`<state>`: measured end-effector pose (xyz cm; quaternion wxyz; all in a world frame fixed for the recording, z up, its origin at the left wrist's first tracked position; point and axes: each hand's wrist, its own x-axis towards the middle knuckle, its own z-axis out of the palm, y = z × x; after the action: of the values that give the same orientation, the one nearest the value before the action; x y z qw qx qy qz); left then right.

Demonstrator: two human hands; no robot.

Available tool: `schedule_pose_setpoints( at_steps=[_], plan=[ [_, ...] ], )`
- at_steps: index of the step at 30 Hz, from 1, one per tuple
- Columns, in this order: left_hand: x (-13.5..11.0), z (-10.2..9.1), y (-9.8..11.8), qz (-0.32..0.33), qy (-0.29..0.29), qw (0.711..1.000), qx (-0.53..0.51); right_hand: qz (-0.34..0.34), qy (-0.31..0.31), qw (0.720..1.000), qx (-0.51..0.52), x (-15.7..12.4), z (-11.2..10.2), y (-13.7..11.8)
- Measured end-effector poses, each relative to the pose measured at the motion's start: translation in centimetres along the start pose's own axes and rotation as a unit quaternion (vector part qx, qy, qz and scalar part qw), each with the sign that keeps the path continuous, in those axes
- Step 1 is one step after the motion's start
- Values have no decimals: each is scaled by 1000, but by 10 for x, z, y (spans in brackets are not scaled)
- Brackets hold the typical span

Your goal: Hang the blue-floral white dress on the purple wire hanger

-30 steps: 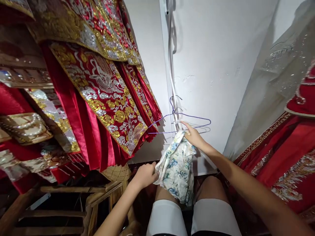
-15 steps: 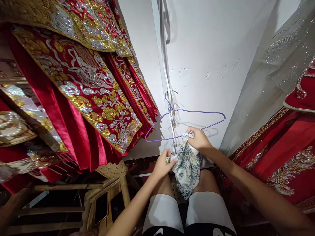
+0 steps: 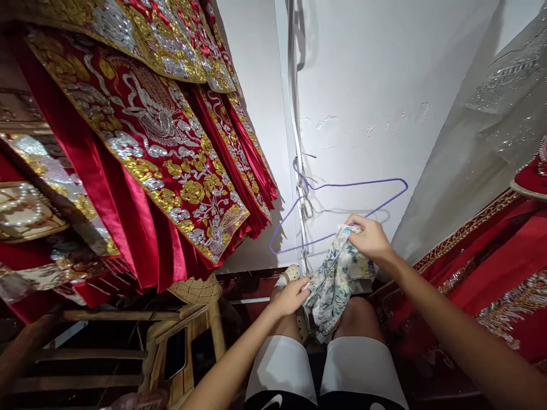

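A floral garment [image 3: 342, 279], white with blue, green and yellow print and a ruffled lower edge, is gathered between my hands above my knees. My left hand [image 3: 293, 297] pinches its left edge. Higher up, my right hand [image 3: 371, 242] grips the top corner of the garment at the bottom bar of a purple wire hanger [image 3: 359, 183]. The hanger's hook is at a white vertical rail [image 3: 294, 102] by the wall, and its bar is partly hidden behind my right hand and the cloth.
Red embroidered costumes [image 3: 192, 188] hang on the left. A red beaded dress [image 3: 491, 285] and sheer sequinned fabric [image 3: 461, 148] hang on the right. At lower left stands a bamboo chair [image 3: 213, 330] with a phone [image 3: 175, 353] on it. A pale clog [image 3: 292, 273] shows on my foot.
My right hand has shifted right in view with the garment's top corner, and the hanger has tilted, its right end rising. The garment is now stretched wider between both hands.
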<state>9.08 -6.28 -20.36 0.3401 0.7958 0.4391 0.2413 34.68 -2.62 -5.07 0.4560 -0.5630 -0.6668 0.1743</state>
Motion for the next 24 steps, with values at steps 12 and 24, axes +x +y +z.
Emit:
schedule_pose_setpoints(
  at_steps=[12,24],
  plan=[
    [-27,-153,43,3,98,933,346,-7,10,1000,3,11,-7,7],
    [-28,-165,74,95,41,931,349,23,-28,998,-58,-1,-8,8]
  ],
)
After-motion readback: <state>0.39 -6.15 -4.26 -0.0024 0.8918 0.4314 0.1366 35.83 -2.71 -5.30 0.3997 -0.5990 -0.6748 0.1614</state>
